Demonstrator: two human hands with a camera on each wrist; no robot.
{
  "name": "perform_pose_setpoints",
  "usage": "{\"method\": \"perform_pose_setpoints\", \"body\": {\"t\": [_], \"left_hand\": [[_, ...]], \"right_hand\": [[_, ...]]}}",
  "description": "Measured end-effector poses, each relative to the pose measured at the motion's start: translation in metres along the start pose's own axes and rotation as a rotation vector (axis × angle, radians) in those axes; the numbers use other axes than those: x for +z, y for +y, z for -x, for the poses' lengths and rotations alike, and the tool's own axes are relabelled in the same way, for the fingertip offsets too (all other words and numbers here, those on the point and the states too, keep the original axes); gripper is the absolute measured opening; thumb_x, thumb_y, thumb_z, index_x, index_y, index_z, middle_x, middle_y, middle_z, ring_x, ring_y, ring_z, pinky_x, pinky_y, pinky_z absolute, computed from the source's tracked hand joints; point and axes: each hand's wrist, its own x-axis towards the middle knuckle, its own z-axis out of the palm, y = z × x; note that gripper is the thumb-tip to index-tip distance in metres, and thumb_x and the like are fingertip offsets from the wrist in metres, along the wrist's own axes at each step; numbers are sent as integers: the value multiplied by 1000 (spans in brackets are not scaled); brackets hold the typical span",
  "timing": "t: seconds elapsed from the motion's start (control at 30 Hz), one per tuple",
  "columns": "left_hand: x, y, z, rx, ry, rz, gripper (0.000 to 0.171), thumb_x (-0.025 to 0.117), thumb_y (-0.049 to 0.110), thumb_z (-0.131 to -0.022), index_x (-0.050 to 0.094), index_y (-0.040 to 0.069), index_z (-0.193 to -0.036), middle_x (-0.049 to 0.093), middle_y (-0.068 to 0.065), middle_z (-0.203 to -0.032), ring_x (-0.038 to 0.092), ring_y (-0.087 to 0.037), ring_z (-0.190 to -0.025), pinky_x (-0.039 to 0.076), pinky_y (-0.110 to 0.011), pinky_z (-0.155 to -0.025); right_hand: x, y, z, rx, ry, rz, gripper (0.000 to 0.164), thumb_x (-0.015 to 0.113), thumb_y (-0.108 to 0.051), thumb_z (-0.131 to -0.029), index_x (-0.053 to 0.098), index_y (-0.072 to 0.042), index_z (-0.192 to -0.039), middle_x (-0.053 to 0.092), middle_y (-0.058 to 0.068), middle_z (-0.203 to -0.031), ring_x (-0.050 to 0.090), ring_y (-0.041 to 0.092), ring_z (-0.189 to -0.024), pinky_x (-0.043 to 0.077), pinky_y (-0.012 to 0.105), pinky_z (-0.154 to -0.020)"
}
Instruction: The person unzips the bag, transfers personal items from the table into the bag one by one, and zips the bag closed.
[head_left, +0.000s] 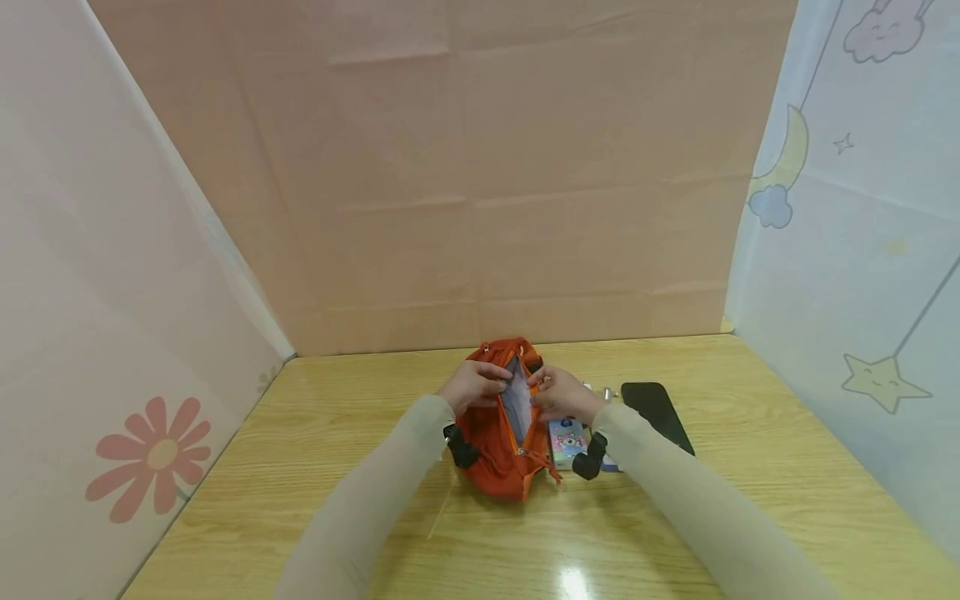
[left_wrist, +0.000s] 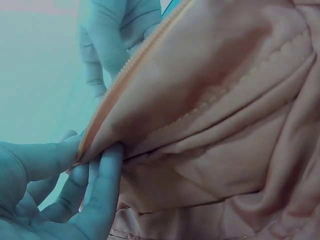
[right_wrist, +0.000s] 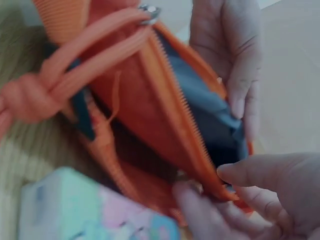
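On the table (head_left: pixel 300 433), far middle, I had the orange bag (head_left: pixel 487 454) unzipped, left hand (head_left: pixel 472 386) and right hand (head_left: pixel 564 395) pinching opposite edges; opening looked done, while box (head_left: pixel 567 442) and black slab (head_left: pixel 656 412) lay outside, right.

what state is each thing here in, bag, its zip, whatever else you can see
Orange bag: mouth held open
Zip: unzipped
Zip cord: knotted
Left grip: pinching the mouth's left edge
Right grip: pinching its right edge
Patterned box: beside the bag, open or sealed unclear
Black flat object: lying on the table
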Motion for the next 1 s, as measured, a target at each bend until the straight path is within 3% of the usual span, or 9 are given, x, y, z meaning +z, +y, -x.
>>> {"method": "perform_pose_setpoints", "body": {"t": [0.17,0.27,0.4,0.53,0.8,1.0], "left_hand": [[0,1,1,-5,15,-1,27,62,-1,-91,68,0,-117,67,-10,-105,60,-11,-80,53,-29,-67],[0,1,2,-10,16,1,27,61,0,-92,68,1,-118,66,-13,-110,60,-11,-79,54,-30,-68],[0,1,2,-5,4,-4,28,60,2,-93,66,1,-121,64,-17,-119,62,-13,-84,55,-33,-72],[1,1,1,1,-6,-25,29,59,0,-93,65,-2,-121,62,-18,-121,62,-16,-89,55,-35,-75],[0,-3,0,17,22,-58,28,59,-6,-89,68,-3,-116,63,-7,-94,60,-14,-80,55,-33,-70],[-3,0,3,20,47,-76,27,60,-6,-89,69,-2,-114,61,-6,-96,58,-14,-81,55,-35,-72]], "right_hand": [[-2,-11,-3,-118,119,95,25,52,-2,-94,55,5,-118,57,24,-118,61,33,-96,52,42,-80],[-3,-14,-8,-169,93,23,28,43,0,-98,55,9,-122,56,28,-124,59,40,-110,50,45,-92],[-2,-15,-14,-105,-55,-116,38,31,3,-100,49,13,-131,51,32,-132,54,41,-120,46,45,-99],[-3,-12,-17,-35,-120,-143,45,26,6,-98,40,13,-140,42,32,-142,46,42,-129,42,47,-103],[-11,0,-23,18,-114,-263,53,26,7,-96,24,10,-148,23,27,-155,34,42,-136,39,47,-106],[-14,3,-20,33,-105,-295,50,28,4,-100,26,6,-150,24,26,-155,33,41,-138,38,46,-107]]}}
